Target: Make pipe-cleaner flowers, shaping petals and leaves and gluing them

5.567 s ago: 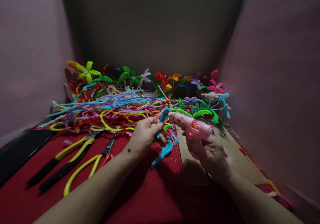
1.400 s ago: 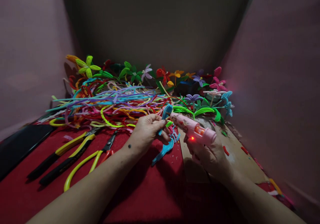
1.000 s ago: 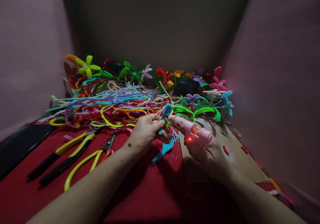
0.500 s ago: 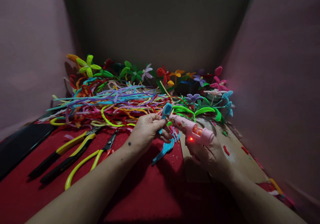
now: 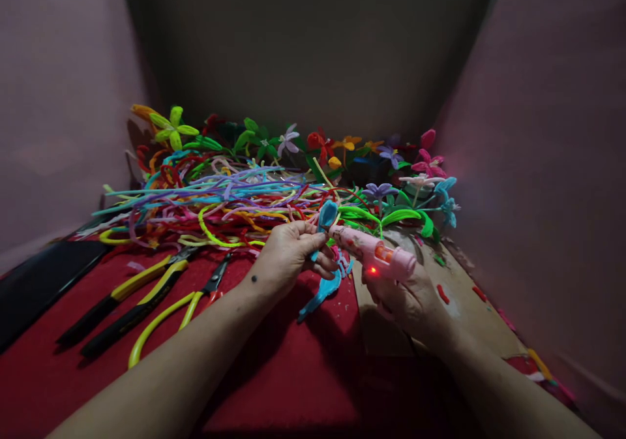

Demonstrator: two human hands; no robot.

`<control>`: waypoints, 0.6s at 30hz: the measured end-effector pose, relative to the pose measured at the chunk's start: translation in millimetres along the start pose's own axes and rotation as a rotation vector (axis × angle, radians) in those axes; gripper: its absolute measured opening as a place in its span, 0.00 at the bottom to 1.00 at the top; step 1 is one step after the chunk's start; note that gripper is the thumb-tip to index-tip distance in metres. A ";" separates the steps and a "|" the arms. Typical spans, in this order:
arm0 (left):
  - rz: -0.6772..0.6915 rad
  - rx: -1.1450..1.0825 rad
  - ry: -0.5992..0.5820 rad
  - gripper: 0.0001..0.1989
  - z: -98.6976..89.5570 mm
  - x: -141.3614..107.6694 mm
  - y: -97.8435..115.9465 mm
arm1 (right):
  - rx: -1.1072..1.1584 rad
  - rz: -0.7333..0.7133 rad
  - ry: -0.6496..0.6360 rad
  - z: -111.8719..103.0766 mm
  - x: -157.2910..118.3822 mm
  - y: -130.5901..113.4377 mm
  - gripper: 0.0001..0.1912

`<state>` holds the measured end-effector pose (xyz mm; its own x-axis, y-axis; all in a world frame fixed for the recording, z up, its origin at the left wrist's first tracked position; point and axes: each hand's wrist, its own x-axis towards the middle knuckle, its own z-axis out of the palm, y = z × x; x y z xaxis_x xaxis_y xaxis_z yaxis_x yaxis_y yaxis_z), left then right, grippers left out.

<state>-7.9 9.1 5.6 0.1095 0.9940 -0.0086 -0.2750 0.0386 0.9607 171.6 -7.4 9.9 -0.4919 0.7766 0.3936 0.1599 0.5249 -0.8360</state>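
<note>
My left hand pinches a small blue fuzzy petal between thumb and fingers, its loop standing above the fingertips. My right hand is wrapped round a pink glue gun with a glowing red light on its side. The gun's nozzle points left and meets, or nearly meets, the lower part of the petal; the exact contact is hidden by the fingers. Below my left fingers, another blue fuzzy piece lies on the red cloth.
Yellow-and-black pliers and yellow-handled scissors lie at the left, beside a black object. Behind my hands spread colourful fuzzy stems and several fuzzy flowers. A tan board is at the right.
The glue gun has shifted very slightly left, its nozzle still beside the blue petal. My left hand keeps its hold almost unmoved.
</note>
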 end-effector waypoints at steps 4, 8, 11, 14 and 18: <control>-0.003 -0.004 -0.002 0.08 -0.8 0.6 -0.2 | 0.025 0.046 -0.029 -0.1 -0.8 0.1 0.24; -0.015 -0.022 -0.005 0.08 -2.2 1.9 -2.3 | 0.020 0.078 -0.040 0.3 -1.7 -0.2 0.24; -0.028 -0.025 -0.007 0.07 -2.3 1.9 -2.3 | 0.008 0.068 -0.029 0.4 -1.2 0.0 0.24; -0.027 -0.012 -0.010 0.06 -1.6 1.6 -0.4 | 0.015 0.047 -0.009 0.7 0.1 -0.5 0.24; -0.019 -0.004 -0.008 0.06 -1.0 2.1 1.2 | 0.015 0.011 0.031 1.6 1.2 -2.8 0.23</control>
<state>-9.0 11.3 6.4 0.1228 0.9921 -0.0248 -0.2764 0.0582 0.9593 169.2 -8.5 12.0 -0.4631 0.7931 0.3958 0.1526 0.5112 -0.8458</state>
